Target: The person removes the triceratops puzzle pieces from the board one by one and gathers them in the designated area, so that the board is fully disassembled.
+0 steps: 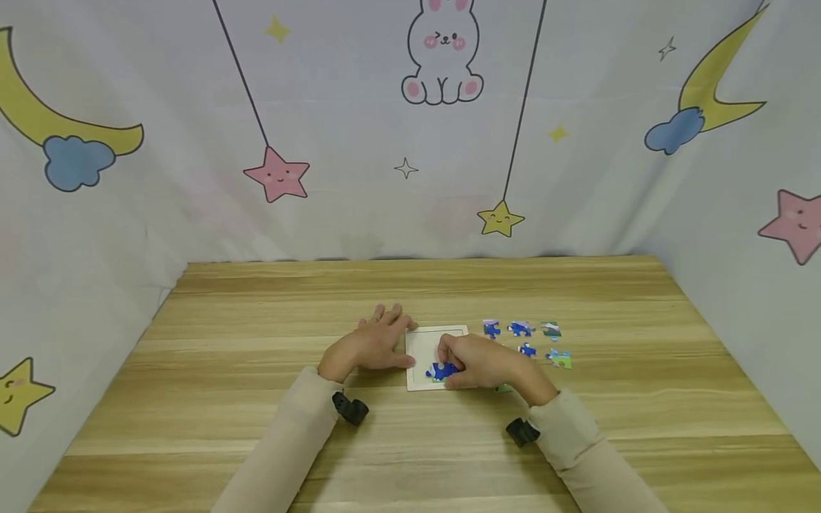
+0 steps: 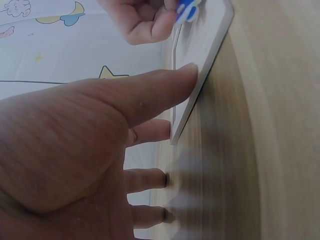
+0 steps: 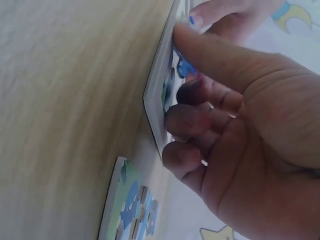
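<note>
A square white puzzle tray [image 1: 422, 343] lies on the table. My left hand [image 1: 377, 343] is spread flat at its left side, the thumb and index fingertips right at the rim and the other fingertips on the wood, as the left wrist view shows. Over the tray's lower right, my right hand [image 1: 485, 362] pinches a blue puzzle piece [image 1: 440, 370] between thumb and curled fingers. That blue piece [image 3: 185, 67] is partly covered by the thumb in the right wrist view. The tray's right part is hidden under the right hand.
Several loose puzzle pieces lie right of the tray, among them a blue one [image 1: 520, 328], a dark green one [image 1: 550, 329] and a light green one [image 1: 559, 358]. One green piece [image 1: 503, 388] is partly hidden by the right hand. A printed curtain [image 1: 359, 228] hangs behind the table.
</note>
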`<state>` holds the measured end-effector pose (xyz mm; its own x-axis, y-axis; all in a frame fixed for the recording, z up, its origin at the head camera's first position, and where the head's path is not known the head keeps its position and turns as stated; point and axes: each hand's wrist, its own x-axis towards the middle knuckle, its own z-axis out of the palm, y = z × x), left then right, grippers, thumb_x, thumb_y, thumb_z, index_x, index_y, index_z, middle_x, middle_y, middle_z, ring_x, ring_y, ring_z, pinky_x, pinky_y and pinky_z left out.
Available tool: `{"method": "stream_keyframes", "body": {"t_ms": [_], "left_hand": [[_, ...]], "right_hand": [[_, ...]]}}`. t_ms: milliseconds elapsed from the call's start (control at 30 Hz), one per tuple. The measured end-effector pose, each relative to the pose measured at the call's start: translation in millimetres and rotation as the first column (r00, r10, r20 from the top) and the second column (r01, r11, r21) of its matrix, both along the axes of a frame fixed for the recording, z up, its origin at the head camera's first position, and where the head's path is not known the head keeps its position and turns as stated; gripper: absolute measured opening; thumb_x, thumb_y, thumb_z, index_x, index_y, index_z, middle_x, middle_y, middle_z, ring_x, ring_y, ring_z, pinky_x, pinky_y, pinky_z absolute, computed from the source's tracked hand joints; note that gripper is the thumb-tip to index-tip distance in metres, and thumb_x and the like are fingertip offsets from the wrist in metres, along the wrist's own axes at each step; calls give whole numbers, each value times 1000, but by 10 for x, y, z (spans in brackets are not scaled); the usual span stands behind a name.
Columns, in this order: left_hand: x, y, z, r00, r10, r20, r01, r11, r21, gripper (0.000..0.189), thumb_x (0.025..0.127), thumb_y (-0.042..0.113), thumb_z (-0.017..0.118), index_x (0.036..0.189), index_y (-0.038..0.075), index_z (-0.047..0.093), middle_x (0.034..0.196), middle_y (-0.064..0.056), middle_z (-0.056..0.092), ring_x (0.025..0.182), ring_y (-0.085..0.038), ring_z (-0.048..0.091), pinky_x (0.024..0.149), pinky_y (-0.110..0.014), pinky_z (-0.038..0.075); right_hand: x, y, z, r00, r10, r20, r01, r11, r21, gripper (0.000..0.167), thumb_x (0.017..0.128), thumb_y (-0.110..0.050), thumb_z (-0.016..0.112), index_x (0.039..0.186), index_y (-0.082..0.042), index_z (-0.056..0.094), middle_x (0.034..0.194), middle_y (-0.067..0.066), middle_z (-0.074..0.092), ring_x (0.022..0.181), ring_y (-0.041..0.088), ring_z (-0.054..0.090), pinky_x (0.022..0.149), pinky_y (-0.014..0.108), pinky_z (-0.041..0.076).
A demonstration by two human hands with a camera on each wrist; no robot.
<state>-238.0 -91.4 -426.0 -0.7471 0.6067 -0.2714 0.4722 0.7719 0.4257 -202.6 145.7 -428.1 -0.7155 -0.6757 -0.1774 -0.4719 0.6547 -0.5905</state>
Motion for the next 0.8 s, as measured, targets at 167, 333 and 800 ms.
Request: {"method": "stream_keyframes", "body": {"t_ms": [167,333,800], "left_hand": [[-3,6,2,1000,2,0,-2,1000,-4,56,97,35,67,142,12,44,162,-21,17,147,-54,5,108,-75,15],[-7,21,-6,1000,0,-6,0,1000,-14,56,97,36,67,142,12,45,160,-19,22,147,-53,6,108,-74,16],[8,7,14,1000,0,4,0,1000,-8,57,97,34,67,143,11,44,163,-21,16,148,-53,3,109,-74,13]], "right_hand": [[-15,29,-3,999,-9,36,11,999,-45,15,95,-11,70,94,-12,55,74,-5,50,62,7,44,58,23,38],[-65,116,19,996,35,88,-26,994,-103,10,100,-13,62,92,-13,56,77,-5,55,61,8,50,56,23,42],[-173,727,266,982,33,188,-2,987,-162,9,97,-12,68,89,-9,64,74,0,61,62,20,56,57,29,48]]}}
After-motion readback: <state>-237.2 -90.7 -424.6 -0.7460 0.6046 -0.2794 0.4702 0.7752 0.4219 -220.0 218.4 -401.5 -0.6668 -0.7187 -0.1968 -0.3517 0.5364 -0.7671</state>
